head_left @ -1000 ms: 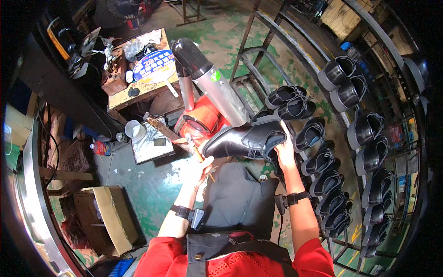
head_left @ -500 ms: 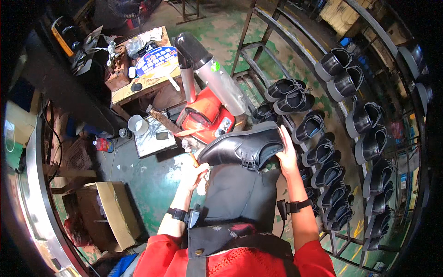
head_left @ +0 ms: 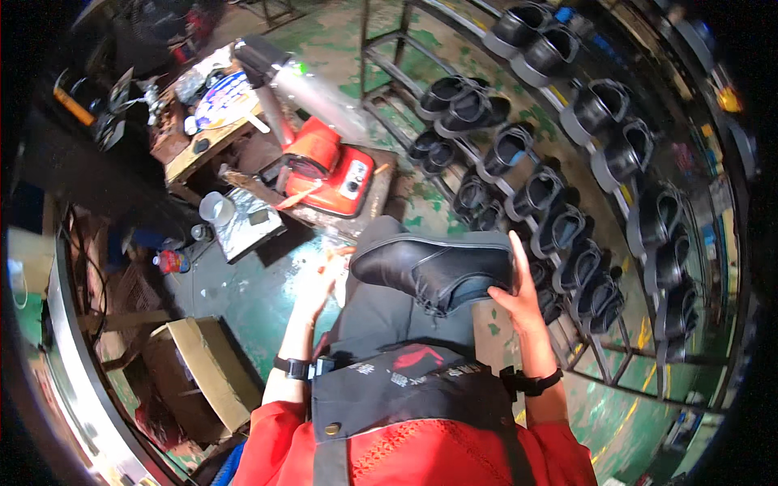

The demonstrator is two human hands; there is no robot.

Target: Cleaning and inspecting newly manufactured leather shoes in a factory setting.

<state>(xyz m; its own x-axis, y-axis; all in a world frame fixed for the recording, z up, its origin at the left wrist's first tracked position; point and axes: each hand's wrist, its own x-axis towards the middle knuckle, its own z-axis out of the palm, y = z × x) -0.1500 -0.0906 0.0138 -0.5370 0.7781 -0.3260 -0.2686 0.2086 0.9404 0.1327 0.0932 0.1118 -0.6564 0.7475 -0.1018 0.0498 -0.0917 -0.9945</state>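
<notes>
At lower left an open box [head_left: 223, 373] is picked out, with a bottle [head_left: 170, 262] and a cup [head_left: 216, 209] spotted above it. On to the left hand [head_left: 318, 285], just left of centre: it is held right by the toe end, washed out by glare, and whether anything is gripped in it, or the toe is touched, cannot be told. Higher up, a red machine [head_left: 334, 180] is seen, left alone by both hands. And here, mid-frame, is the shoe [head_left: 442, 266], held over the lap [head_left: 369, 317], toe to the left, sole [head_left: 381, 232] turned toward the top of the frame, laces [head_left: 429, 304] dangled beneath. Its heel end is clasped by the right hand [head_left: 525, 306], right of centre, thumb at the collar. Farther right, racked shoes [head_left: 592, 113] are lined up along a rack [head_left: 364, 69].

By the look of it, the shoe is being handled and angled at this step; a firm hold on the heel seems called for by the next move, with the toe steadied and the laces kept clear.

Against the frame half a second earlier, the sole is tipped more into view, the machine is no longer overlapped by the shoe, and the rack is shown higher and farther left
</notes>
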